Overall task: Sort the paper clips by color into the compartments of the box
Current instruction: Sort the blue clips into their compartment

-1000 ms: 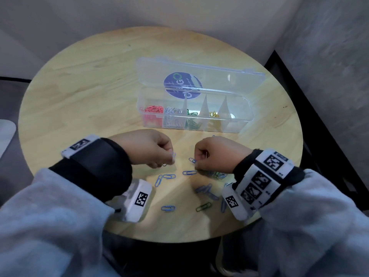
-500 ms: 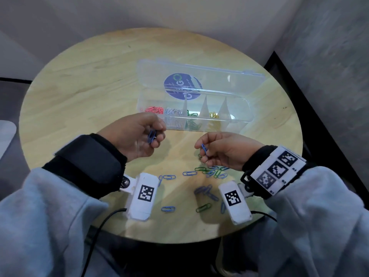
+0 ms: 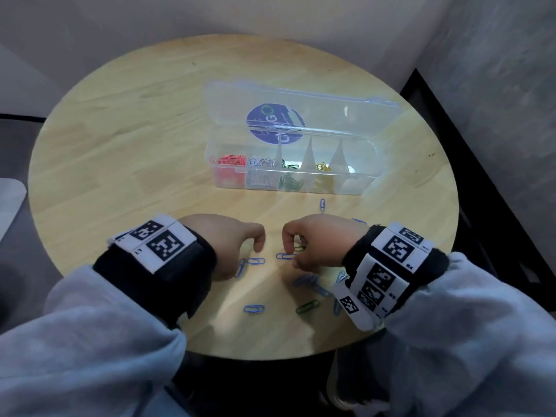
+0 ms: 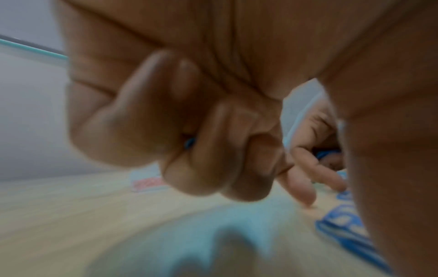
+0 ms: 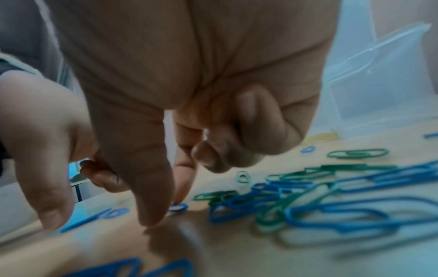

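A clear box [image 3: 374, 164] with its lid [image 3: 301, 97] open stands mid-table; its compartments hold red [image 3: 230, 160], white [image 3: 261, 162], green [image 3: 290, 166] and yellow [image 3: 322, 167] clips. Loose blue clips [image 3: 255, 261] and green ones [image 3: 307, 306] lie near the table's front edge. My left hand [image 3: 257, 245] hovers low over them, its fingers [image 4: 213, 159] curled round a blue clip [image 4: 189, 143]. My right hand [image 3: 289, 254] reaches down with thumb [image 5: 151, 211] and forefinger on a blue clip [image 5: 178, 207] on the table; its other fingers are curled.
The round wooden table [image 3: 120, 130] stands in a corner, with walls behind and to the right. A tangle of blue and green clips [image 5: 296, 196] lies under my right wrist. One blue clip [image 3: 322, 205] lies alone in front of the box.
Half a second ago both hands were raised and turned up, each with a blue clip. Both have since come back down, palms down, onto the loose clips.
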### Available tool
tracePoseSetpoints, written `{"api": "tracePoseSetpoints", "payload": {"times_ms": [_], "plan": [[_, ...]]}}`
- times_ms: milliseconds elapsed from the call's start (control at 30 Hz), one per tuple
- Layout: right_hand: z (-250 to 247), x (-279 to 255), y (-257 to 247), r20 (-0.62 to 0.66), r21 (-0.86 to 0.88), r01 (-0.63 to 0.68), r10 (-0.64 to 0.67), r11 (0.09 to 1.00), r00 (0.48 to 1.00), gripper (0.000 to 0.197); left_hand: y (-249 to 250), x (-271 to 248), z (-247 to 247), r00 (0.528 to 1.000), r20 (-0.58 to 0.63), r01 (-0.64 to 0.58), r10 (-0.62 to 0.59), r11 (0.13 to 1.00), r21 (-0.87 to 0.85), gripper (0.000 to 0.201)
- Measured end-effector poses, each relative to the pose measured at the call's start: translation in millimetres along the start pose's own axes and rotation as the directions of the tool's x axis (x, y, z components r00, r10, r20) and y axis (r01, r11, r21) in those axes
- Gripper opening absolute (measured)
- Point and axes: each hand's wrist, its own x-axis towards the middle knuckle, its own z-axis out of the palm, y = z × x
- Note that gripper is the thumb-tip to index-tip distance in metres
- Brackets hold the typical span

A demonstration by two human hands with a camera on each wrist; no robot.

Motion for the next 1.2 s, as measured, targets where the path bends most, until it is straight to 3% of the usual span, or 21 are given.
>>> {"api": "tracePoseSetpoints", "payload": {"times_ms": [267, 600, 800, 900, 967, 1067, 1200], "plan": [[-1.0, 1.3, -2.9, 0.001, -0.037, 0.014, -0.014, 0.999, 1.0, 0.009, -1.3, 14.1, 3.6, 0.991, -0.03, -0.128, 0.127, 0.992, -0.019, 0.025], [-0.4, -1.7, -7.8, 0.027, -0.043, -0.016, 0.017, 0.999, 0.999, 0.01, -0.4, 21.4, 5.8, 0.992, -0.027, -0.124, 0.122, 0.989, -0.082, 0.014], [-9.3, -7.1, 5.6, -0.019, 0.294, -0.034, 0.042, 0.955, 0.999, 0.02, 1.7, 15.9, 5.5, 0.993, -0.026, -0.121, 0.119, 0.989, -0.085, 0.016], [-12.2, -7.4, 18.1, 0.007, 0.556, -0.049, 0.054, 0.83, 0.998, 0.023, -6.0, 10.9, 1.2, 0.988, -0.049, -0.157, 0.149, 0.959, -0.237, 0.015], [-13.5, -7.7, 26.7, 0.016, 0.759, -0.067, 0.083, 0.648, 0.996, 0.023, -12.3, 8.9, -4.0, 0.978, -0.064, -0.206, 0.2, 0.848, -0.489, 0.022], [-17.6, -13.3, 34.4, 0.021, 0.929, -0.074, 0.15, 0.362, 0.988, 0.03, -15.0, 5.2, -9.1, 0.968, -0.091, -0.197, 0.233, 0.484, -0.853, 0.026], [-17.0, -22.7, 42.1, 0.057, 0.985, -0.085, 0.179, 0.153, 0.982, 0.03, -12.7, 3.4, -11.9, 0.968, -0.12, -0.166, 0.218, 0.204, -0.965, 0.015]]}}
